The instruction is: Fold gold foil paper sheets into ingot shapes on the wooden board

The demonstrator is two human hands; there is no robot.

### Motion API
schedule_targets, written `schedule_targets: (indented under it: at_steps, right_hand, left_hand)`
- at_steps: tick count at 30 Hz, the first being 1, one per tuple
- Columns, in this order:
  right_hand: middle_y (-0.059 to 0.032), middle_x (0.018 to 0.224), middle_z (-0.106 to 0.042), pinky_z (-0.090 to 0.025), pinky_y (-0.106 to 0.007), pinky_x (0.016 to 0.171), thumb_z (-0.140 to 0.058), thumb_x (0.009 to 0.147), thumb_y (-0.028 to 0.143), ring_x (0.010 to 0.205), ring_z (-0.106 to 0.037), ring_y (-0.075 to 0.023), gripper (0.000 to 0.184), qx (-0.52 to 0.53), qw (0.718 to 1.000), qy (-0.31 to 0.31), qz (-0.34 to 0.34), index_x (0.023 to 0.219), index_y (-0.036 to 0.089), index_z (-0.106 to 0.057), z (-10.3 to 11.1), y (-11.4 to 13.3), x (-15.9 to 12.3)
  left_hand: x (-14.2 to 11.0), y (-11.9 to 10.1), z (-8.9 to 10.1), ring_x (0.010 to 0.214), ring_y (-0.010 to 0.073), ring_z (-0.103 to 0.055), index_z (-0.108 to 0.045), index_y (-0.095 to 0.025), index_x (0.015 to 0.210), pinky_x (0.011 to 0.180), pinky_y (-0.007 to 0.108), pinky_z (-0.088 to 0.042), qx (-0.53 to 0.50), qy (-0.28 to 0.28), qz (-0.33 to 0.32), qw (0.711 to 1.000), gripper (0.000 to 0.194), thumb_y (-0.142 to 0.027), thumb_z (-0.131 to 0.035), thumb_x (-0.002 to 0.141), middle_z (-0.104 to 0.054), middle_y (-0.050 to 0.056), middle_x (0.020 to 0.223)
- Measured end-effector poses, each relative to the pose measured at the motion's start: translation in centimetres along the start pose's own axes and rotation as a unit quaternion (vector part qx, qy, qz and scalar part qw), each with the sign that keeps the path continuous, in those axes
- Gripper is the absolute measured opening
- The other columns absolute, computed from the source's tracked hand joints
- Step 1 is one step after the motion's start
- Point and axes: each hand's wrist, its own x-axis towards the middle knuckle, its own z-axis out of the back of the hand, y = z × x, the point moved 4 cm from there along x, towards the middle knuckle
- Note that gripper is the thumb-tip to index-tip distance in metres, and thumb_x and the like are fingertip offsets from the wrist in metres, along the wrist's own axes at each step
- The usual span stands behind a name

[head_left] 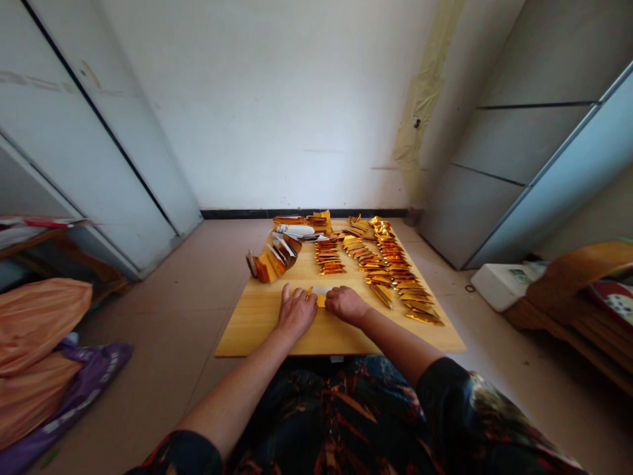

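Note:
Low over the near part of a wooden board, a small sheet of gold foil paper with a whitish back lies between my hands, partly folded. My left hand holds its left end, fingertips pressed onto it and one finger raised. At the other end my right hand is closed, knuckles up, pinching the paper. My fingers hide both ends of the sheet. Just beyond, a short row of folded gold foil pieces stands on the board.
Longer rows of folded foil line the board's right side. Curled foil sheets and a white roll lie at the back left. Wooden furniture and a white box are right; orange bags are left.

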Motion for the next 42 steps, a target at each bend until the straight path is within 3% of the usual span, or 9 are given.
schedule_targets:
  at_steps: [10, 16, 27, 42]
  right_hand:
    - [-0.0098, 0.085, -0.061, -0.032, -0.034, 0.071, -0.040, 0.093, 0.016, 0.078, -0.051, -0.0194, 0.023, -0.039, 0.997, -0.061, 0.022, 0.088, 0.012, -0.062, -0.4, 0.0, 0.3]
    - [-0.0088, 0.083, -0.060, -0.029, -0.038, 0.080, -0.035, 0.095, 0.019, 0.078, -0.048, -0.0191, 0.027, -0.034, 0.993, -0.110, 0.022, 0.085, 0.013, -0.061, -0.3, -0.3, 0.2]
    - [-0.0058, 0.097, -0.062, -0.030, -0.029, 0.078, -0.051, 0.090, 0.028, 0.092, -0.049, -0.0172, 0.018, 0.110, 0.983, -0.125, -0.074, 0.098, 0.019, -0.063, -1.4, -0.9, -1.5]
    - [-0.0044, 0.094, -0.064, -0.031, -0.028, 0.075, -0.052, 0.090, 0.024, 0.088, -0.051, -0.0171, 0.016, 0.151, 0.970, -0.137, -0.133, 0.091, 0.021, -0.069, -1.7, -1.5, -2.0]
  left_hand:
    - [0.1, -0.1, -0.1, 0.094, 0.0241, -0.056, -0.060, -0.021, 0.087, 0.104, 0.054, -0.019, 0.011, 0.017, 0.014, 1.000, 0.010, -0.027, -0.053, 0.083, -0.068, 0.007, 0.089]
    - [0.0, -0.4, -0.6, 0.091, 0.0233, -0.056, -0.059, -0.020, 0.092, 0.104, 0.053, -0.020, 0.022, 0.008, 0.033, 0.999, 0.012, -0.024, -0.048, 0.086, -0.068, 0.008, 0.085]
    - [-0.5, 0.0, -0.7, 0.097, 0.0234, -0.055, -0.062, -0.022, 0.096, 0.104, 0.053, -0.021, 0.010, 0.009, 0.029, 0.999, 0.026, -0.014, -0.039, 0.088, -0.066, 0.008, 0.096]
    - [-1.0, 1.1, -0.9, 0.105, 0.0237, -0.055, -0.062, -0.025, 0.091, 0.101, 0.054, -0.024, -0.023, 0.021, 0.037, 0.999, 0.022, -0.019, -0.041, 0.089, -0.065, 0.005, 0.114]
